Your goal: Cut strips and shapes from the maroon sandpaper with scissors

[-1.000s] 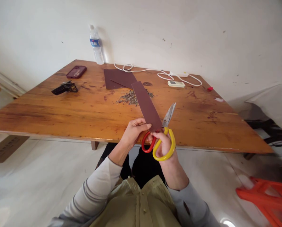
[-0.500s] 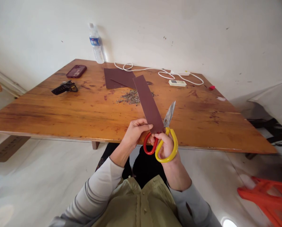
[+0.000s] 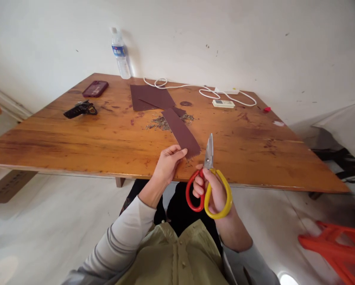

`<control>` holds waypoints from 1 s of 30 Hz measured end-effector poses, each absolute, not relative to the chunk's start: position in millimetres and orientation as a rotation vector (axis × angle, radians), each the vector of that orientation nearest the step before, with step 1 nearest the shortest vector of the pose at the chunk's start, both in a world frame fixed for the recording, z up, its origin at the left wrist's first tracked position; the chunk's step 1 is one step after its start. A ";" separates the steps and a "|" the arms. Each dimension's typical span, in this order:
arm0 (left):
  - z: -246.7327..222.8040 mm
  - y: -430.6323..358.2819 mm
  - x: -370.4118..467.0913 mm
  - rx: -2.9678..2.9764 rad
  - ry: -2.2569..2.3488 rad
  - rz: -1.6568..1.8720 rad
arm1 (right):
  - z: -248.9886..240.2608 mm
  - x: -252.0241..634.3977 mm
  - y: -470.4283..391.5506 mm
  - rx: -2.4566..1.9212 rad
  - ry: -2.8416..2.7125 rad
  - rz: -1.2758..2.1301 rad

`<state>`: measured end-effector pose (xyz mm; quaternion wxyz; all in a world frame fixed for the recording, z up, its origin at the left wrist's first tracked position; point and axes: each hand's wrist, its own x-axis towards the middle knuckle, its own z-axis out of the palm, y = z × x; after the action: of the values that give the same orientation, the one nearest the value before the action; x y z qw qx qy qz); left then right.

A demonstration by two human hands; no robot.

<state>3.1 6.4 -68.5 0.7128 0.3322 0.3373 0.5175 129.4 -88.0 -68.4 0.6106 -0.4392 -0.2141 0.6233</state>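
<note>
Between thumb and fingers, my left hand (image 3: 168, 162) pinches the near end of a dark maroon paper strip (image 3: 182, 132), which looks like sandpaper or card. Its near edge is cut into small, fringe-like teeth. My right hand (image 3: 214, 190) is closed around scissors (image 3: 208, 155) with one red and one yellow handle; the blades are together and point away from me. A gap separates the scissors from the strip. Beyond the strip lies a pile of thin shredded clippings (image 3: 159, 123), partly covered by it. Larger maroon sheets (image 3: 149, 97) lie behind the pile.
On the wooden table (image 3: 249, 146) lie a phone (image 3: 96, 89), black keys or a fob (image 3: 81, 109), a white cable (image 3: 183, 86) with a power strip (image 3: 226, 91), and a remote (image 3: 223, 103). A water bottle (image 3: 121, 59) stands by the wall. An orange stool (image 3: 338, 245) is at right.
My right hand has let go of the strip and moved right and toward me with the scissors. The strip has tipped lower over the pile, exposing its toothed edge.
</note>
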 end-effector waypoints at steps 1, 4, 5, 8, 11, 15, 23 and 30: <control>-68.2 6.7 3.0 0.725 0.753 1.152 | -68.5 131.6 -93.1 -1.022 -0.493 1.466; -66.1 6.9 2.9 0.685 0.759 1.171 | -71.4 139.4 -115.2 -1.037 -0.587 1.527; -65.3 7.0 3.0 0.672 0.760 1.177 | -73.3 142.4 -124.0 -1.044 -0.656 1.560; -64.3 7.2 3.2 0.651 0.779 1.187 | -80.9 151.4 -149.8 -1.171 -0.786 1.460; -65.4 7.5 3.1 0.658 0.793 1.190 | -89.6 159.5 -167.1 -1.310 -0.938 1.391; -67.1 7.4 2.3 0.695 0.788 1.184 | -102.0 167.5 -173.1 -1.377 -1.062 1.336; -65.4 6.6 0.8 0.739 0.771 1.148 | -111.6 173.6 -163.5 -1.488 -1.044 1.412; -65.3 6.6 -0.1 0.764 0.751 1.111 | -110.6 173.9 -161.1 -1.478 -0.981 1.392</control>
<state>-0.1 6.6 -65.3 0.7167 0.3454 0.3394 0.5019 173.9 -161.1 -110.6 0.4290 -0.5920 -0.3931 0.5576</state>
